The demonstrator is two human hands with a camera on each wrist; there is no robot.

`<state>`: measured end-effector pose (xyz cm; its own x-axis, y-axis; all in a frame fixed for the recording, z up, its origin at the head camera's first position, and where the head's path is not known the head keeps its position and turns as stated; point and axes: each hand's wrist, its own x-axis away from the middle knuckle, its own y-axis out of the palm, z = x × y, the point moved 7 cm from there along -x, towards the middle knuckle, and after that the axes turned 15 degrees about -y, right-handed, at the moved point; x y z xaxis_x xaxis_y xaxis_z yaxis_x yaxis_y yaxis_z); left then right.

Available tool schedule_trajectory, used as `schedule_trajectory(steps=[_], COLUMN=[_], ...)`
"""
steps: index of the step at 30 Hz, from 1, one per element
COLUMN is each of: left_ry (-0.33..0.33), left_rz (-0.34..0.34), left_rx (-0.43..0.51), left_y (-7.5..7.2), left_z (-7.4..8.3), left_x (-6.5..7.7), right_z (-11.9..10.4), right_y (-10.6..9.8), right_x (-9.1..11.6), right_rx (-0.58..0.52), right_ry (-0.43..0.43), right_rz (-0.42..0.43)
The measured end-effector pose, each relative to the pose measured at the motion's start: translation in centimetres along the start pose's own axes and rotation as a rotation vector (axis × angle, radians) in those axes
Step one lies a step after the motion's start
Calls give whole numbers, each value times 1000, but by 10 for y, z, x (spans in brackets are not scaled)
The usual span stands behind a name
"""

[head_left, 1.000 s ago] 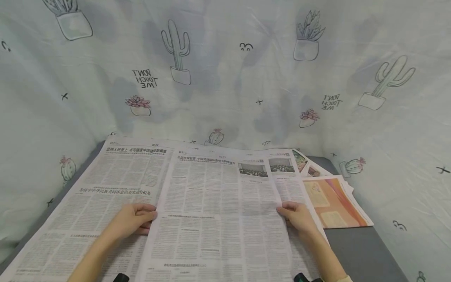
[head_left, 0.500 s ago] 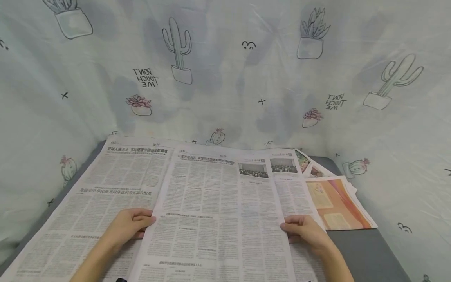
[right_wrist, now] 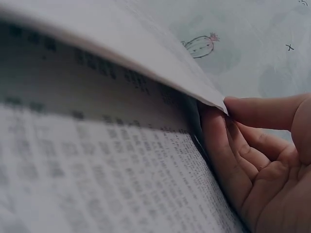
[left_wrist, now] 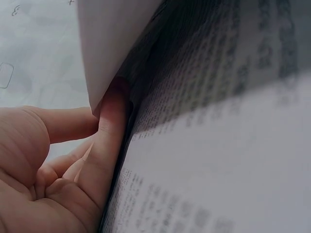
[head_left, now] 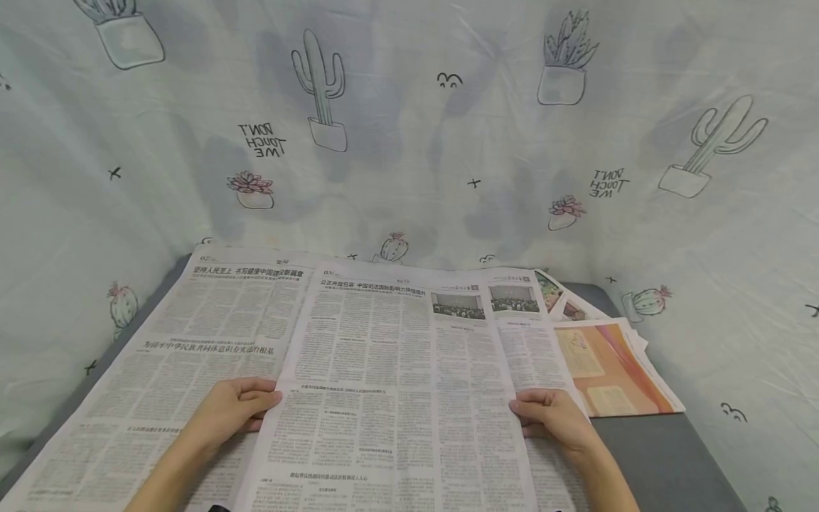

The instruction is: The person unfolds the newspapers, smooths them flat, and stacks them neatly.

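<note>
Newspaper page [head_left: 397,370] — lies over a spread newspaper [head_left: 160,384] on the grey table [head_left: 665,455], its side edges lifted. Left hand [head_left: 233,414]: thumb and forefinger pinch the left edge. Right hand [head_left: 558,421]: same pinch, right edge. Orange printed sheet [head_left: 617,366] to the right; cactus-print cloth [head_left: 409,142] behind.

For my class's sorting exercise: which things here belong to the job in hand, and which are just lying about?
Job:
- white rectangular newsprint sheet, pinched by left hand and right hand
- probably the wide white newspaper beneath

Lying about, apparently:
- orange rectangular printed paper
- white picture-printed papers beyond it
</note>
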<state>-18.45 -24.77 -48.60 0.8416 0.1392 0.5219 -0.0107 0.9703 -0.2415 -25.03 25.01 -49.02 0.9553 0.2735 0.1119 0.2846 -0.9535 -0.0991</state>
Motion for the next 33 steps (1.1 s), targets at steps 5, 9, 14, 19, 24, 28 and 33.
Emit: schedule_trajectory(steps=[5, 9, 14, 19, 24, 28, 33], left_ry=[10, 11, 10, 13, 17, 21, 18], left_rz=[-15, -17, -14, -2, 3, 3, 3], left_rx=[16, 24, 25, 17, 11, 8, 9], left_y=[0, 0, 0, -1, -1, -1, -2], left_z=[0, 1, 1, 0, -2, -3, -3], left_x=[1, 2, 2, 0, 0, -1, -1], right_z=[-1, 0, 0, 1, 0, -2, -1], right_y=[1, 2, 2, 2, 2, 3, 2], right_x=[1, 2, 2, 2, 2, 2, 2], right_rx=[-5, -15, -28, -38, -38, -42, -29], right_ry=[-3, -2, -3, -7, -13, -18, -10], right_rz=[11, 8, 8, 8, 8, 6, 39])
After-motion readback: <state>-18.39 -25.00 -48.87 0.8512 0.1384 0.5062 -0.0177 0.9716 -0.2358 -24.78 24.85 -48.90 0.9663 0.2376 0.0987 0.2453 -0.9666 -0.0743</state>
